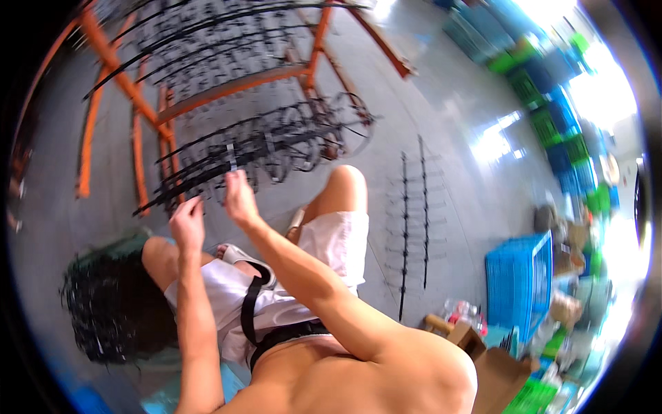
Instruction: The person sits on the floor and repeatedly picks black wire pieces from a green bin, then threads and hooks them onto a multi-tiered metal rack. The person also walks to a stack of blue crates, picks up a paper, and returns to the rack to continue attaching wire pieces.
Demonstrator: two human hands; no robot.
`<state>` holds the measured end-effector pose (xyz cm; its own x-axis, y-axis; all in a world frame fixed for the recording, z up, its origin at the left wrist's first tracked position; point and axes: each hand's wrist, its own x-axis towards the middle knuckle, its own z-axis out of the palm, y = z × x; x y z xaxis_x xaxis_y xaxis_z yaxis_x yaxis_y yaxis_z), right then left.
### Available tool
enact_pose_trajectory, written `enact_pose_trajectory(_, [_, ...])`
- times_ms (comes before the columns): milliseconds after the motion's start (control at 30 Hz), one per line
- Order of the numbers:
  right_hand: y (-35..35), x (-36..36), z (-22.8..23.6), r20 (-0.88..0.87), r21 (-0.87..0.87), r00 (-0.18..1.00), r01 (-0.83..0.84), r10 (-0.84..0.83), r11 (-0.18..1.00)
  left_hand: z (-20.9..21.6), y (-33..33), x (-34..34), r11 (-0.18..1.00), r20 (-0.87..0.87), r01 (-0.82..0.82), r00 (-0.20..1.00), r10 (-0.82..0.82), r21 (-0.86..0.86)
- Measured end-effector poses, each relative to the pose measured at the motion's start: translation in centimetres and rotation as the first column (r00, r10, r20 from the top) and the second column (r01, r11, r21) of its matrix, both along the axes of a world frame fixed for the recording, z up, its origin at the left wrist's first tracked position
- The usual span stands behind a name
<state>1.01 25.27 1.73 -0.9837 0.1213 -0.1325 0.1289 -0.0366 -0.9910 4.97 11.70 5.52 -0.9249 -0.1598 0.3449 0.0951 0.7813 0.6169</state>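
Observation:
In front of me is a bundle of black rods with hooks and wire loops [269, 153], low by an orange frame. My left hand [187, 224] is at the near end of these rods with its fingertips pinched together; whatever they hold is too small or hidden to tell. A little farther to the right, my right hand [240, 199] is closed. From its fingertips a small shiny metal piece [232, 159] sticks up against the rods. The hand covers its lower end, and blur hides its exact kind.
The orange metal frame [234, 91] carries more rows of black hooked rods. Two thin hooked rods [404, 234] lie on the grey floor to the right. Beyond are a blue crate [510, 279], a cardboard box [493, 376] and stacked crates. A dark heap [117, 303] sits at my left.

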Motion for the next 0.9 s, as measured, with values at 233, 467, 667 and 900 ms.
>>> enact_pose_trajectory(233, [-0.4,0.0,0.3,-0.026,-0.084,0.994,0.101,-0.104,0.991,0.9,0.4,0.1,0.998,0.109,-0.015,0.994,0.022,-0.064])
enact_pose_trajectory(467, [0.8,-0.6,-1.5,-0.41,0.586,0.898,0.126,0.159,0.8,-0.5,0.0,-0.5,1.0,0.03,-0.02,0.999,0.02,-0.006])
enact_pose_trajectory(667, [0.5,-0.8,-2.9,-0.101,-0.131,0.995,-0.034,0.021,0.991,-0.5,-0.3,0.2,0.993,0.008,-0.067,0.998,0.067,0.1])
enact_pose_trajectory(900, [1.1,-1.0,-1.0,-0.067,-0.059,0.996,-0.059,0.054,0.997,2.1,-8.6,8.5,0.936,-0.195,-0.325,0.918,0.346,0.134])
